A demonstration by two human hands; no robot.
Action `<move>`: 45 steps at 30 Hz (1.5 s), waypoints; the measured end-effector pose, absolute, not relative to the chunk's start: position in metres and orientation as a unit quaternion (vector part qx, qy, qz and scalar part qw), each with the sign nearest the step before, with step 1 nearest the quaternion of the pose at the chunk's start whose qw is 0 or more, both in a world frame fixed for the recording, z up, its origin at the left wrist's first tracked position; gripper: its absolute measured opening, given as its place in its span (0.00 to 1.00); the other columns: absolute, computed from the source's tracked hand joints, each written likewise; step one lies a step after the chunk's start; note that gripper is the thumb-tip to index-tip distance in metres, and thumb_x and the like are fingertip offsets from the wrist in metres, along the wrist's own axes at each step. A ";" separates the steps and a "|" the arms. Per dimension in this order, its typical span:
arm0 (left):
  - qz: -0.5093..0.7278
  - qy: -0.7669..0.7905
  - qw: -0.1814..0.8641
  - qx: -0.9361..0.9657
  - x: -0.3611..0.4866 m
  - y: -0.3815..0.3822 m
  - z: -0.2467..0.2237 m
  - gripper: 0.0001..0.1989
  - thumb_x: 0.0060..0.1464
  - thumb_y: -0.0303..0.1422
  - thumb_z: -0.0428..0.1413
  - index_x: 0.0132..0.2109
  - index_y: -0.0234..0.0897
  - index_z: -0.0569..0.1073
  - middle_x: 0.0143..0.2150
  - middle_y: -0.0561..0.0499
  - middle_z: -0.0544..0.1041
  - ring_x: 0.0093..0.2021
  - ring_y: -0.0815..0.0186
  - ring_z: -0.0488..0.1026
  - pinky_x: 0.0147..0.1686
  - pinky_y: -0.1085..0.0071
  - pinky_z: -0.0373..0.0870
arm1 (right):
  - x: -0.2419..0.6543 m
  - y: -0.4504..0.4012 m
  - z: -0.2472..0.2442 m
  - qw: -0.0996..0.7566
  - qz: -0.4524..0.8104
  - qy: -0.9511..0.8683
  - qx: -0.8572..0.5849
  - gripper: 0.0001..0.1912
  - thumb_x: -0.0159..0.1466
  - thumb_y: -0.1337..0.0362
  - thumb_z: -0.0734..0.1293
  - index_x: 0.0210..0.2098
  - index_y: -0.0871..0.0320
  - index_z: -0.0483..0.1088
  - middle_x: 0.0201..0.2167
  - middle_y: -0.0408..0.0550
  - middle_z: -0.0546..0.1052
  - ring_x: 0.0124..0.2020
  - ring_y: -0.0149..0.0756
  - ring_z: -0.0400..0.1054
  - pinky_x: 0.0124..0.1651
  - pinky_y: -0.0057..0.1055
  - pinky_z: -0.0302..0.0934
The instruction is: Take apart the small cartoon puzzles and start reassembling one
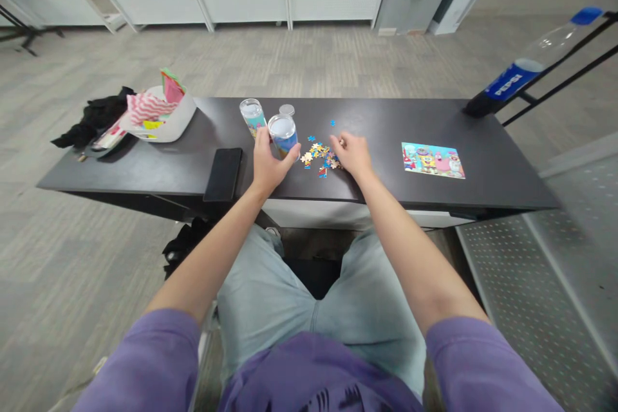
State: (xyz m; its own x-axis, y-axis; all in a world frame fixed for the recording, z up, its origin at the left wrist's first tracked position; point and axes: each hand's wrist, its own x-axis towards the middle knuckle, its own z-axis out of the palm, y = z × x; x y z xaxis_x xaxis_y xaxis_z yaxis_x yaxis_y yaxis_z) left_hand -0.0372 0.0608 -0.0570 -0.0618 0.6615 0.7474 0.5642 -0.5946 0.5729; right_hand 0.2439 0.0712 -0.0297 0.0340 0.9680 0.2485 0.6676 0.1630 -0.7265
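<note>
Clasping canister (284,134): left hand (268,167), half-curled

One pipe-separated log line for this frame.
left hand: around blue canister | right hand: at jigsaw pieces, grip unclear | second canister: beside first | picture card: right of pieces

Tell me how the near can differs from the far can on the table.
The near can is in the grasp of the left hand; the far can stands just beyond that hand. The near can's label is deep blue, the far can's a lighter turquoise. Both are cylindrical with printed labels.
</note>
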 end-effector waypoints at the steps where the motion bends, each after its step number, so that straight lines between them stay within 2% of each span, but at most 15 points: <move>1: 0.581 0.444 0.036 0.681 -0.043 0.053 -0.061 0.30 0.75 0.64 0.73 0.62 0.46 0.78 0.56 0.41 0.83 0.58 0.43 0.85 0.63 0.43 0.89 | 0.245 0.073 -0.030 0.399 0.209 -0.643 -0.619 0.29 0.85 0.59 0.75 0.29 0.47 0.62 0.27 0.43 0.75 0.35 0.44 0.72 0.47 0.41 0.65; 3: 0.576 0.453 0.030 0.680 -0.049 0.044 -0.068 0.30 0.76 0.63 0.72 0.63 0.45 0.79 0.55 0.41 0.82 0.56 0.43 0.85 0.62 0.42 0.90 | 0.248 0.078 -0.030 0.441 0.223 -0.608 -0.621 0.32 0.87 0.55 0.74 0.28 0.47 0.60 0.25 0.41 0.72 0.32 0.40 0.70 0.43 0.37 0.65; 5: 0.566 0.461 0.030 0.683 -0.050 0.041 -0.071 0.29 0.76 0.60 0.72 0.66 0.45 0.79 0.56 0.40 0.82 0.57 0.42 0.86 0.62 0.40 0.90 | 0.248 0.083 -0.028 0.493 0.254 -0.563 -0.613 0.36 0.88 0.46 0.74 0.29 0.47 0.56 0.25 0.40 0.74 0.29 0.36 0.67 0.37 0.34 0.63; 8: 0.553 0.452 0.029 0.700 -0.046 0.040 -0.072 0.30 0.75 0.51 0.74 0.73 0.44 0.77 0.61 0.36 0.83 0.61 0.39 0.86 0.67 0.38 0.88 | 0.246 0.092 -0.020 0.630 0.363 -0.391 -0.565 0.38 0.82 0.35 0.79 0.31 0.48 0.58 0.28 0.39 0.79 0.23 0.29 0.55 0.27 0.28 0.52; 10: 0.537 0.445 0.029 0.716 -0.042 0.038 -0.071 0.33 0.73 0.46 0.75 0.76 0.43 0.76 0.63 0.36 0.83 0.64 0.38 0.86 0.69 0.39 0.87 | 0.245 0.098 -0.010 0.702 0.437 -0.241 -0.508 0.32 0.80 0.41 0.81 0.34 0.48 0.63 0.29 0.37 0.82 0.20 0.27 0.50 0.22 0.25 0.47; 13: 0.498 0.451 0.022 0.741 -0.038 0.034 -0.068 0.37 0.70 0.40 0.76 0.79 0.43 0.76 0.65 0.36 0.83 0.66 0.37 0.87 0.70 0.42 0.87 | 0.243 0.103 0.005 0.747 0.500 -0.111 -0.424 0.19 0.84 0.59 0.72 0.36 0.49 0.66 0.31 0.36 0.84 0.19 0.25 0.50 0.19 0.21 0.49; 15: 0.468 0.465 0.013 0.751 -0.037 0.031 -0.066 0.38 0.70 0.40 0.76 0.80 0.42 0.76 0.65 0.36 0.83 0.67 0.37 0.87 0.70 0.43 0.87 | 0.241 0.104 0.014 0.756 0.529 -0.068 -0.380 0.16 0.83 0.65 0.67 0.36 0.49 0.67 0.31 0.35 0.84 0.18 0.24 0.51 0.18 0.19 0.49; 18: 0.443 0.481 0.006 0.757 -0.036 0.030 -0.063 0.38 0.69 0.41 0.76 0.80 0.41 0.77 0.65 0.35 0.83 0.67 0.36 0.87 0.70 0.42 0.87 | 0.233 0.102 0.020 0.750 0.560 -0.033 -0.351 0.16 0.81 0.68 0.66 0.35 0.49 0.66 0.27 0.33 0.78 0.18 0.24 0.54 0.18 0.17 0.50; 21: 0.424 0.493 0.010 0.760 -0.035 0.029 -0.061 0.38 0.69 0.42 0.76 0.81 0.42 0.79 0.65 0.35 0.84 0.67 0.35 0.87 0.70 0.43 0.88 | 0.220 0.100 0.021 0.738 0.581 -0.036 -0.342 0.17 0.80 0.68 0.67 0.34 0.49 0.63 0.24 0.31 0.69 0.18 0.24 0.54 0.20 0.16 0.51; 25: 0.414 0.500 0.027 0.760 -0.033 0.029 -0.058 0.41 0.69 0.43 0.75 0.83 0.40 0.79 0.66 0.35 0.83 0.67 0.36 0.87 0.71 0.45 0.88 | 0.202 0.100 0.023 0.720 0.605 -0.058 -0.334 0.18 0.80 0.64 0.74 0.36 0.49 0.64 0.23 0.27 0.61 0.19 0.24 0.53 0.22 0.16 0.52; 28: 0.404 0.510 0.040 0.759 -0.031 0.028 -0.057 0.43 0.69 0.44 0.75 0.85 0.41 0.78 0.67 0.35 0.84 0.68 0.36 0.87 0.72 0.44 0.89 | 0.188 0.099 0.031 0.718 0.630 -0.049 -0.294 0.25 0.83 0.55 0.78 0.36 0.49 0.63 0.23 0.27 0.61 0.19 0.22 0.55 0.23 0.16 0.55; 33: 0.392 0.511 0.048 0.763 -0.031 0.028 -0.056 0.44 0.69 0.45 0.74 0.85 0.39 0.78 0.68 0.33 0.85 0.67 0.36 0.88 0.70 0.45 0.90 | 0.162 0.093 0.053 0.727 0.640 -0.040 -0.244 0.30 0.90 0.50 0.73 0.35 0.49 0.57 0.23 0.27 0.62 0.18 0.21 0.52 0.21 0.18 0.52; 37: 0.393 0.507 0.044 0.766 -0.031 0.028 -0.056 0.43 0.69 0.46 0.74 0.84 0.38 0.77 0.69 0.33 0.85 0.68 0.36 0.88 0.68 0.46 0.90 | 0.143 0.084 0.065 0.724 0.641 -0.058 -0.249 0.31 0.92 0.48 0.71 0.35 0.49 0.57 0.23 0.27 0.58 0.17 0.22 0.48 0.20 0.19 0.48; 41: 0.398 0.511 0.051 0.760 -0.030 0.027 -0.056 0.39 0.71 0.48 0.74 0.81 0.42 0.77 0.69 0.34 0.84 0.71 0.36 0.86 0.70 0.45 0.90 | 0.136 0.080 0.070 0.723 0.631 -0.081 -0.272 0.31 0.93 0.45 0.69 0.36 0.49 0.57 0.23 0.28 0.59 0.18 0.24 0.48 0.20 0.20 0.50; 45: 0.410 0.500 0.049 0.761 -0.029 0.027 -0.055 0.36 0.71 0.45 0.74 0.78 0.40 0.76 0.69 0.34 0.84 0.69 0.37 0.87 0.69 0.45 0.90 | 0.140 0.080 0.069 0.733 0.620 -0.081 -0.269 0.32 0.93 0.45 0.67 0.35 0.49 0.57 0.24 0.30 0.59 0.18 0.23 0.48 0.21 0.20 0.52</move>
